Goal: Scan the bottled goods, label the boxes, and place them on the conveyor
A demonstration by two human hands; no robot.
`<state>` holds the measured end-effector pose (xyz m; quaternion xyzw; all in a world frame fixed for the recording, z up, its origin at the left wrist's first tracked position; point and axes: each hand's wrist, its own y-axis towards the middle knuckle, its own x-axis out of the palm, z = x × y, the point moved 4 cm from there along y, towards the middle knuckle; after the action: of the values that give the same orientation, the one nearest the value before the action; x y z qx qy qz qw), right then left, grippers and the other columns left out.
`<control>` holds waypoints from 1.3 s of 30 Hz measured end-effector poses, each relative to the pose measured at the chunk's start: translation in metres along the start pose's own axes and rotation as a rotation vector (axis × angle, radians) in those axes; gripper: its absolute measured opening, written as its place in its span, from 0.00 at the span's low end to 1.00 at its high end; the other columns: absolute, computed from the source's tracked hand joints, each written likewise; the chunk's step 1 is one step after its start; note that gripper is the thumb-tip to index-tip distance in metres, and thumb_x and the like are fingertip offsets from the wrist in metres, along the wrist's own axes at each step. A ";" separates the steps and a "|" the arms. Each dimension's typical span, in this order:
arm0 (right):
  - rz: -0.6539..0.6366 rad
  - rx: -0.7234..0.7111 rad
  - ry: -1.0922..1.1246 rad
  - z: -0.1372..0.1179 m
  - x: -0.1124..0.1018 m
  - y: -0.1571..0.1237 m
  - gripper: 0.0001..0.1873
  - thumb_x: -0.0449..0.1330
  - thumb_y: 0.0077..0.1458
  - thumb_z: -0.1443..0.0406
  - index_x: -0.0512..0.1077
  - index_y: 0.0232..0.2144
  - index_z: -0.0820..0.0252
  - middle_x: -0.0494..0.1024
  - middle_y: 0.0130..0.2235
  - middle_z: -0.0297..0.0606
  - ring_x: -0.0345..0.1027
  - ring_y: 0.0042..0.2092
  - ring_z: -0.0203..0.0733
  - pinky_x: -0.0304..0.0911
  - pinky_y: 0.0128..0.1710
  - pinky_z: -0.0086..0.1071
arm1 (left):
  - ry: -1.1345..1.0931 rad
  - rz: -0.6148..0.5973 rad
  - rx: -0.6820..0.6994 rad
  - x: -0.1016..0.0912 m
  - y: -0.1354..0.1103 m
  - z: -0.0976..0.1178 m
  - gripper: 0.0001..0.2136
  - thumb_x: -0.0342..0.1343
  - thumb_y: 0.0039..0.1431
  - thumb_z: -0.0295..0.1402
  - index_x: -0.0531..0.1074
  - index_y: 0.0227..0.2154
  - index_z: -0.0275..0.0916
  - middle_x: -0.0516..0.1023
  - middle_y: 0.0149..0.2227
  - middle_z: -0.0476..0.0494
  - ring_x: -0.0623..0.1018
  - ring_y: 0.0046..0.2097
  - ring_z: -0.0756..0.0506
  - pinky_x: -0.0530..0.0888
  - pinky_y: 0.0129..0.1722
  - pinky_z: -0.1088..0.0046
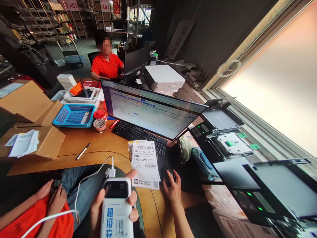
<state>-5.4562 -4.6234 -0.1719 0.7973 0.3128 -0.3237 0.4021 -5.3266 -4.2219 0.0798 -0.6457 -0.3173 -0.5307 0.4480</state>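
Note:
My left hand point(97, 206) is closed round a white power bank point(117, 211) with a dark display at its top and blue lettering. A white charging cable point(95, 172) is plugged into its top end and loops away to the left. My right hand point(174, 191) rests over a black computer mouse point(169, 178), fingers curved on it. Between the hands, printed shipping labels point(145, 165) lie at the front of the black keyboard point(138, 132). My left index fingertip is close to their left edge; whether it touches them I cannot tell.
A monitor point(153, 110) stands behind the keyboard. Label printers point(230, 143) line the right side. Left are blue baskets point(74, 115), jars point(99, 125), a pen point(83, 151) and cardboard boxes point(47, 142). One person point(106, 66) sits opposite; another person's hands point(55, 195) are at lower left.

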 end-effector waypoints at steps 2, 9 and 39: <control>-0.001 -0.017 0.001 0.000 0.000 0.000 0.24 0.60 0.63 0.58 0.72 0.60 0.54 0.64 0.63 0.54 0.70 0.59 0.58 0.75 0.54 0.56 | -0.010 -0.003 0.046 -0.006 0.000 0.010 0.27 0.34 0.74 0.39 0.82 0.49 0.46 0.77 0.32 0.50 0.83 0.42 0.44 0.74 0.34 0.58; -0.010 -0.053 0.003 0.001 0.001 -0.001 0.25 0.60 0.64 0.59 0.71 0.61 0.54 0.64 0.63 0.54 0.70 0.59 0.58 0.76 0.53 0.57 | -0.047 -0.015 0.103 -0.016 0.002 0.019 0.25 0.35 0.75 0.36 0.81 0.52 0.52 0.80 0.32 0.50 0.84 0.42 0.46 0.78 0.39 0.62; -0.003 0.038 0.021 -0.003 0.001 -0.004 0.25 0.60 0.62 0.63 0.71 0.61 0.50 0.61 0.65 0.51 0.66 0.63 0.59 0.75 0.57 0.58 | 0.375 0.007 -0.402 0.028 0.012 -0.079 0.50 0.70 0.54 0.43 0.47 0.75 0.53 0.77 0.51 0.40 0.73 0.37 0.47 0.72 0.33 0.71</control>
<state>-5.4580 -4.6183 -0.1728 0.8077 0.3121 -0.3215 0.3832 -5.3416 -4.3009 0.1067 -0.6130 -0.1150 -0.6919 0.3638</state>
